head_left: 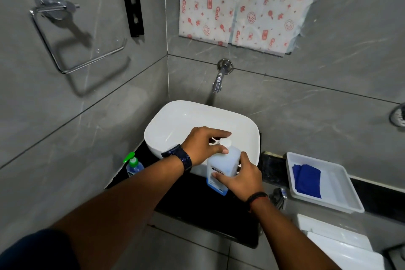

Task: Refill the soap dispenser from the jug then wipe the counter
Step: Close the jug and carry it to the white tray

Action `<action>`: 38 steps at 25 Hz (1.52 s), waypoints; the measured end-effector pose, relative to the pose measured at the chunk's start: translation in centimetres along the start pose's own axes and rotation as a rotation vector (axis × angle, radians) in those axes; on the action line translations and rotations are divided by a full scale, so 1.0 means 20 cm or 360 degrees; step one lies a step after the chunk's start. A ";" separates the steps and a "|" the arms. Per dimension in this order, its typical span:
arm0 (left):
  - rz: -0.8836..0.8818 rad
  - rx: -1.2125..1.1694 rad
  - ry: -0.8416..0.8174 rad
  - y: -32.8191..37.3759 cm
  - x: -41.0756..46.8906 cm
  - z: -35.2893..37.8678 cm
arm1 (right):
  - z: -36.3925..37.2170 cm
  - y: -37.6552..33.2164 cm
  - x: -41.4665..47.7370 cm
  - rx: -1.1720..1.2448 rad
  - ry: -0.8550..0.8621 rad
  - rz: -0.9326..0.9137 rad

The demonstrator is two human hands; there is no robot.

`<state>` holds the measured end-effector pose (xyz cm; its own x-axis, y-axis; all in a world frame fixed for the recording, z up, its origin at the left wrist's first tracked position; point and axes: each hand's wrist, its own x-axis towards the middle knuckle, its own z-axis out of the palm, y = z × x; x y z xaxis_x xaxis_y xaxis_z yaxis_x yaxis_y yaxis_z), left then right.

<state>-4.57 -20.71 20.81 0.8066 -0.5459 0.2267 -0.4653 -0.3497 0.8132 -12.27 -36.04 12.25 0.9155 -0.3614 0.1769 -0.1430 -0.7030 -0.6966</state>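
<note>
- Reaching forward from the bottom of the view: two bare forearms, the left with a dark sleeve edge at the lower corner.
- Lying dark and glossy beneath the arms: the tabletop [197,215], ending at a front edge above grey floor tiles.
- Gripping the lower body of the jug [222,165]: the right hand [243,178], wearing a dark cord at the wrist, fingers [219,176] wrapped across the label, thumb up along the jug's right side.
- Standing upright on the tabletop just in front of the basin [197,125]: that translucent jug, blue liquid showing low inside it.
- Closing around the jug's white cap [225,143]: the left hand [203,144], wearing a dark watch [178,156], thumb and fingertips pinched narrowly at the cap; impossible to tell whether the cap is tight or loose.
- Sitting on the tabletop well to the left, beside the basin's near left corner: the soap dispenser [134,165], clear-bodied with a green pump, touched by neither hand.
- Resting to the right, apart from the jug: a white tray [341,184] holding a folded blue cloth [308,181].
- Sticking out of the grey tiled wall above the basin: a chrome tap [220,78].
- Hanging higher on that wall: a printed white-and-red sheet [247,4].
- Mounted on the left wall: a chrome towel ring [72,39].
</note>
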 end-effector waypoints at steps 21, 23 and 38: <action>-0.0296 -0.0093 -0.0332 -0.28 -0.06 0.14 | -0.12 0.05 0.02 0.0476 -0.0105 -0.0004; -0.0205 -0.0092 -0.0446 -0.30 -0.02 0.19 | -0.18 0.04 0.06 0.0653 -0.0122 -0.0006; 0.0215 0.0196 -0.0420 -0.06 0.66 0.98 | -0.65 0.52 0.38 0.0157 0.0889 0.0530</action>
<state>-0.63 -42.40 12.38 0.6194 -0.7668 0.1683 -0.6156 -0.3413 0.7103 -11.77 -54.15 15.36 0.4916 -0.8322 0.2566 -0.3254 -0.4488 -0.8323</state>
